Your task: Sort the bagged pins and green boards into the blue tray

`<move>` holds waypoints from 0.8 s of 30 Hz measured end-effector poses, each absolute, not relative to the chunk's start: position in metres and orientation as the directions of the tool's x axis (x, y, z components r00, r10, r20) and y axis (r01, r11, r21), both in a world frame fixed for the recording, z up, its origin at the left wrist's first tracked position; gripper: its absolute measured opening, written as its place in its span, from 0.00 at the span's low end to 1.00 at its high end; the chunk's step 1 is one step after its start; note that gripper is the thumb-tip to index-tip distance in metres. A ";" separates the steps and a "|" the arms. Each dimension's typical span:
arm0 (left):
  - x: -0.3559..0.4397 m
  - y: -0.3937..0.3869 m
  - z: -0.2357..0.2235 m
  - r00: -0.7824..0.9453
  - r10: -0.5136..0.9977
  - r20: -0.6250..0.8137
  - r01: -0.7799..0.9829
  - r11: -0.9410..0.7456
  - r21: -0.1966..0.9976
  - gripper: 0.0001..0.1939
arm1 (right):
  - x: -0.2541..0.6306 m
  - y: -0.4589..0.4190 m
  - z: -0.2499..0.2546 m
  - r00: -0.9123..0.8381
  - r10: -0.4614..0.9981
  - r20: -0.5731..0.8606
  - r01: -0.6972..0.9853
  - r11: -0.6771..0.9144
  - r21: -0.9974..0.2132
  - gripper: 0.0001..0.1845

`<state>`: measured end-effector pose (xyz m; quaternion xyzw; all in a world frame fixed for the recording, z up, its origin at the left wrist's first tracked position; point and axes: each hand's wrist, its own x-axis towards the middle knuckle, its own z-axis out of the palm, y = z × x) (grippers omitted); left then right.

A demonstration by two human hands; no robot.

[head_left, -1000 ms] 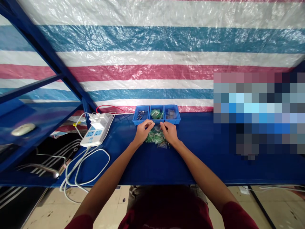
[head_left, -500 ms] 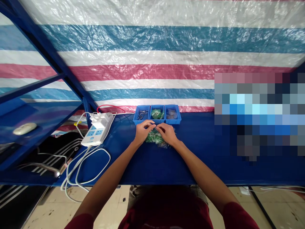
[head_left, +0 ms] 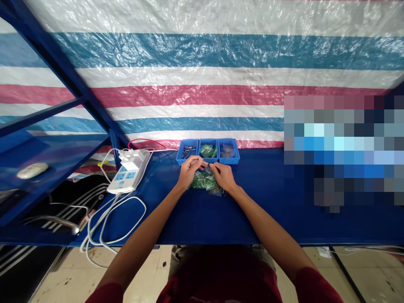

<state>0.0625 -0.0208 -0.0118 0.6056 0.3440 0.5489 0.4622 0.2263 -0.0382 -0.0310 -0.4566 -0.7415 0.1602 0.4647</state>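
Observation:
My left hand (head_left: pixel 188 171) is closed, thumb and fingers pinched on something small and pale that I cannot make out. Close beside it, my right hand (head_left: pixel 223 176) is closed too, its fingertips pressed together; what they hold, if anything, is hidden. Under and between the hands lies a pile of green plastic packets (head_left: pixel 203 181), with small metal pieces and clear packets (head_left: pixel 216 191) at its near right edge. Just beyond the hands stand three blue bins: the left bin (head_left: pixel 181 161) holds metal pieces, the middle bin (head_left: pixel 208 160) green packets, the right bin (head_left: pixel 229 160) clear packets.
A white power strip (head_left: pixel 121 185) with plugged-in adapters stands on the blue table (head_left: pixel 202 223) to the left, its white cables (head_left: pixel 145 206) looping toward the front edge. A pale computer mouse (head_left: pixel 32 170) lies on a surface further left. Striped sheeting (head_left: pixel 202 75) hangs behind.
My hands have drawn slightly apart at the fingertips. The left fingers have lifted and straightened a little, showing more of the green pile. The bins have not moved.

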 end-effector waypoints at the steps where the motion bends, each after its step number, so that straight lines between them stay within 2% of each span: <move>1: 0.062 -0.021 -0.012 0.163 0.921 0.354 -0.082 -0.345 0.935 0.14 | 0.226 -0.038 -0.031 -0.145 0.825 0.546 0.530 0.530 -0.661 0.23; 7: 0.060 -0.020 -0.015 0.165 0.888 0.429 0.084 -0.446 0.891 0.14 | 0.227 -0.036 -0.034 -0.151 0.825 0.545 0.547 0.529 -0.649 0.24; 9: 0.059 -0.022 -0.014 0.136 0.851 0.508 0.216 -0.526 0.823 0.14 | 0.227 -0.035 -0.035 -0.155 0.824 0.545 0.547 0.531 -0.647 0.24; 13: 0.059 -0.027 -0.010 0.091 0.706 0.702 0.438 -0.662 0.609 0.12 | 0.228 -0.036 -0.035 -0.158 0.826 0.542 0.555 0.528 -0.643 0.24; 16: 0.054 -0.026 -0.007 -0.007 0.605 0.796 0.530 -0.673 0.516 0.12 | 0.229 -0.035 -0.035 -0.161 0.827 0.540 0.559 0.527 -0.641 0.25; 20: 0.034 -0.006 -0.004 -0.194 0.452 0.871 0.656 -0.600 0.458 0.13 | 0.229 -0.035 -0.035 -0.160 0.824 0.543 0.556 0.530 -0.640 0.25; 22: 0.024 0.009 -0.004 -0.166 0.480 0.861 0.707 -0.551 0.443 0.16 | 0.229 -0.035 -0.035 -0.166 0.825 0.541 0.558 0.531 -0.638 0.25; 24: 0.018 0.022 -0.005 0.026 0.616 0.787 0.763 -0.521 0.383 0.17 | 0.229 -0.035 -0.036 -0.173 0.825 0.537 0.561 0.531 -0.635 0.24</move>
